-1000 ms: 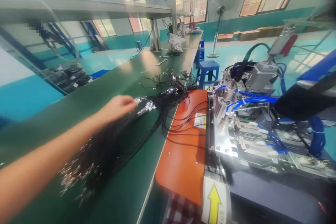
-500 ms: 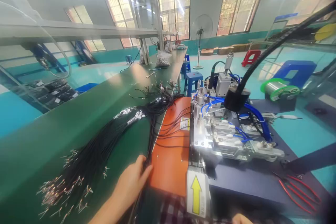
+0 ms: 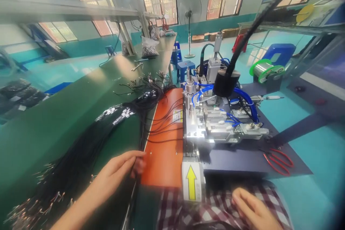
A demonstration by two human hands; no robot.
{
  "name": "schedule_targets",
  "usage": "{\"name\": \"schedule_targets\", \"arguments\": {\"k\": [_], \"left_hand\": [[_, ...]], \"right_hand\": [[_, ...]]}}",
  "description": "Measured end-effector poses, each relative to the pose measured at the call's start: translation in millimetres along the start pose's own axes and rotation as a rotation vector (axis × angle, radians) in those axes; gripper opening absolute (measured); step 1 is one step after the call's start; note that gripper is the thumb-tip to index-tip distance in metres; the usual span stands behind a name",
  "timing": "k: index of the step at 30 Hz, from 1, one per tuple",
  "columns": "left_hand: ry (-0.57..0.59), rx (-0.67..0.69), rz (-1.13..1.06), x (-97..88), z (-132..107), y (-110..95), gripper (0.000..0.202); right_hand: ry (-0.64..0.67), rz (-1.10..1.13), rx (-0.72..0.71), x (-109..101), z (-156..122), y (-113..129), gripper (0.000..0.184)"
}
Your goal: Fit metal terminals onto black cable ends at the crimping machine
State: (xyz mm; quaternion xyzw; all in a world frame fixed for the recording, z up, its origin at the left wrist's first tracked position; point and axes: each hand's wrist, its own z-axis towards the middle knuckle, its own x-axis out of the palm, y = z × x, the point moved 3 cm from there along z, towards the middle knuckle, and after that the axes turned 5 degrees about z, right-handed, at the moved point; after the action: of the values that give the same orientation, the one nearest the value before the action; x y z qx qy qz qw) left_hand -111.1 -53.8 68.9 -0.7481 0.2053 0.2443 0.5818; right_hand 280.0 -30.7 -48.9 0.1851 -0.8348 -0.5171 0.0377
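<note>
My left hand [image 3: 122,169] is at the green table's edge, its fingers closed around a thin black cable [image 3: 134,163] beside the strands that hang down there. Low on the right, over a checked cloth on my lap, is my right hand [image 3: 250,206]. Its fingers are curled together, and whatever may be between them is hidden. A thick bundle of black cables [image 3: 88,143] with bare wire ends lies left of my left hand. Several loose cables run across the orange plate [image 3: 164,165] into the metal machine [image 3: 215,125].
A white block with a yellow arrow [image 3: 191,181] stands at the machine's front. Red-handled pliers [image 3: 279,161] lie on its dark base. Behind are a green wire spool [image 3: 266,70], blue stools [image 3: 185,70] and a bag of small metal parts [image 3: 149,47]. A thick black hose [image 3: 250,36] crosses above.
The view has shifted, so the table and machine appear further left and higher. My left hand has lifted away from the strands at the edge. More of my right hand now shows above the cloth.
</note>
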Motion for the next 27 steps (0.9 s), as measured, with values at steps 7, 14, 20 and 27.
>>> {"name": "schedule_targets", "arguments": {"k": [7,14,20,27], "left_hand": [[-0.156,0.395,0.77,27.7,25.9,-31.3,0.042],[-0.271,0.67,1.013,47.9,39.7,-28.9,0.04],[-0.198,0.725,0.95,65.4,36.0,-60.7,0.035],[0.308,0.278,0.132,109.1,51.1,-91.8,0.032]], "right_hand": [[0.042,-0.11,-0.125,13.9,-16.1,63.6,0.027],[0.023,0.008,-0.264,58.0,5.8,102.0,0.036],[0.086,0.206,-0.273,66.0,22.7,119.5,0.007],[0.048,0.32,-0.372,51.2,31.2,119.5,0.015]]}}
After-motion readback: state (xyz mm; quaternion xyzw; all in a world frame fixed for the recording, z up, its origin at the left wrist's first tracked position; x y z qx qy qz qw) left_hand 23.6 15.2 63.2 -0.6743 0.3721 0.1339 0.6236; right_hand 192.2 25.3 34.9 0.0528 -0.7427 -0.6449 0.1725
